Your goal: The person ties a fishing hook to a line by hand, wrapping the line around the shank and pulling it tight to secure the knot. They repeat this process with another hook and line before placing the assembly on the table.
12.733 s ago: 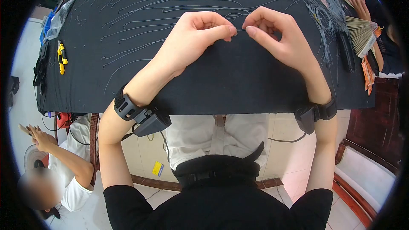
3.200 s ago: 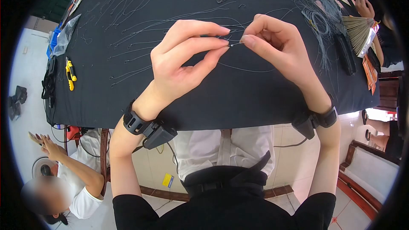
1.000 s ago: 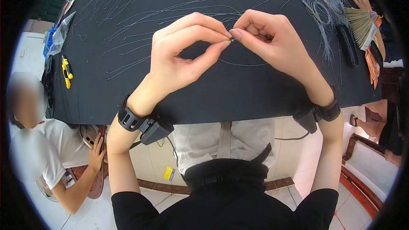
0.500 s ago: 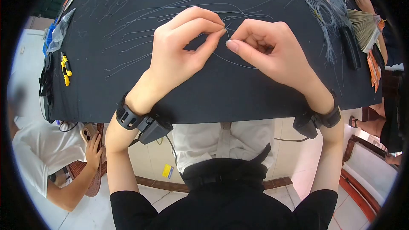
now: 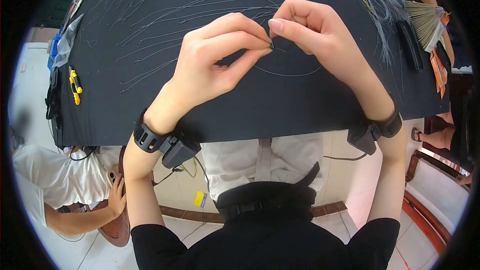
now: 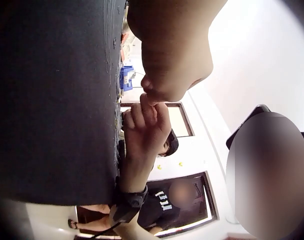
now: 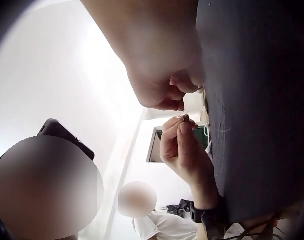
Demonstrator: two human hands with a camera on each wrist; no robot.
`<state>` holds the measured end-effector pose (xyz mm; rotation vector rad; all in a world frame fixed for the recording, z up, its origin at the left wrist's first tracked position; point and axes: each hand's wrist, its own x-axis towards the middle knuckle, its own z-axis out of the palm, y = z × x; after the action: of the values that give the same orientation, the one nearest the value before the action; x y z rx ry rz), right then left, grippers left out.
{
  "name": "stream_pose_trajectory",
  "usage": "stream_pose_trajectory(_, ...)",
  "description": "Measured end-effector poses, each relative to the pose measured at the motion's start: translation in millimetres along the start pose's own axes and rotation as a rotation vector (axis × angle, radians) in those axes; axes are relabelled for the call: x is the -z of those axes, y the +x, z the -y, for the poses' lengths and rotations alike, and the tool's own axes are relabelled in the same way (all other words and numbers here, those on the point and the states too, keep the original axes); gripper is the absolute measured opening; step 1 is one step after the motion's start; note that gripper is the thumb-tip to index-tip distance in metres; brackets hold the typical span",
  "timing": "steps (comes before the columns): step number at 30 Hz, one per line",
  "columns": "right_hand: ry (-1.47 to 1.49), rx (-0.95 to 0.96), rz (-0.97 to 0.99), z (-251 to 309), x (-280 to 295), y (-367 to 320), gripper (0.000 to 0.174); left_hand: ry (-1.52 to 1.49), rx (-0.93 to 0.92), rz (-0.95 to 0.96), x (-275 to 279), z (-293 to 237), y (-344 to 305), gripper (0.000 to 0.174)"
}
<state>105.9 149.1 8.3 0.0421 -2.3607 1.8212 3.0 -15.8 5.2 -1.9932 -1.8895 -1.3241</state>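
One thin grey strand (image 5: 271, 38) ran between the pinching fingers of left hand (image 5: 212, 56) and right hand (image 5: 325, 32), above a black, cloth-covered counter (image 5: 250, 112).

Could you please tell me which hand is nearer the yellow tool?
Left. The left hand is to the right of the yellow tool; the right hand is farther right.

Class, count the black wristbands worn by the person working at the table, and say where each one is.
2. The left wristband sits just behind the left hand; the right wristband sits behind the right hand. Neither is hidden.
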Motion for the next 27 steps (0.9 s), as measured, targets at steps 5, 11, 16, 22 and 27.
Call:
stream_pose_trajectory(5, 0.007, 0.018, 0.003, -3.5, -1.2, 0.7, 0.021, -0.018, -0.02, -0.013, 0.0, -0.4, -0.1, 0.011)
stream_pose_trajectory(11, 0.006, 0.062, 0.001, -13.9, -5.0, 1.8, 0.021, -0.015, -0.046, -0.02, 2.4, -2.4, 0.2, 0.012)
stream_pose_trajectory(16, -0.017, 0.074, -0.031, -16.4, -6.1, 1.9, 0.021, -0.008, -0.045, -0.029, 2.2, -2.5, -0.4, 0.013)
stream_pose_trajectory(22, 0.014, 0.029, -0.038, -1.8, 0.7, 0.5, 0.021, 0.002, -0.037, -0.005, 1.6, -1.1, -0.7, 0.012)
stream_pose_trajectory(27, 0.043, 0.123, 0.048, -4.4, -0.5, -2.1, 0.022, 0.001, 0.01, 0.016, -0.6, -0.5, -0.8, 0.011)
